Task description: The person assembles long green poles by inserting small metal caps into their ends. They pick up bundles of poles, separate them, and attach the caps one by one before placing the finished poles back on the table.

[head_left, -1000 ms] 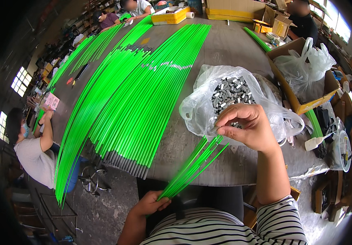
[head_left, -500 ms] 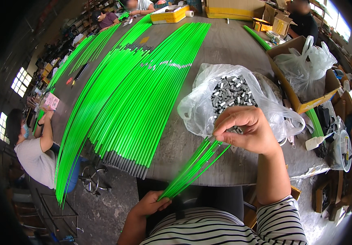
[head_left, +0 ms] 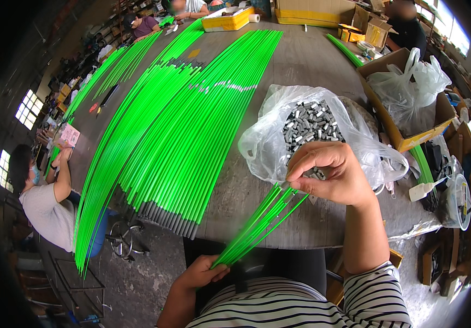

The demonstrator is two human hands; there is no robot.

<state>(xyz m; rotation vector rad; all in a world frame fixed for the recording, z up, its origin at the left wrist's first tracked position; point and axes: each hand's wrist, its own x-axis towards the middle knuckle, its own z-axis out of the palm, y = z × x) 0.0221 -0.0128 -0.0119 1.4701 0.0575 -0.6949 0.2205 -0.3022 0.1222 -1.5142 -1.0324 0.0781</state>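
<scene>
Low in front of my body, my left hand (head_left: 207,271) is closed around a bundle of thin green rods (head_left: 257,223). Their far ends fan out a little, up and to the right. At those tips my right hand (head_left: 327,170) is closed in a pinch, thumb against forefinger. Whatever sits between these fingertips is too small and too hidden to name. Just beyond the right hand, a clear plastic bag (head_left: 254,145) lies spread on the table, holding a heap of small grey and whitish cylindrical pieces (head_left: 312,124).
Many long green rods (head_left: 192,147), some with dark grey ends, cover the table's (head_left: 295,60) left half. A cardboard box (head_left: 410,143) with plastic bags stands at right, near a small white bottle (head_left: 421,191). One person (head_left: 55,202) sits at left; others are at the far side.
The rods' tips have shifted very slightly below my right fingertips. Both hands keep practically the same place and grip.
</scene>
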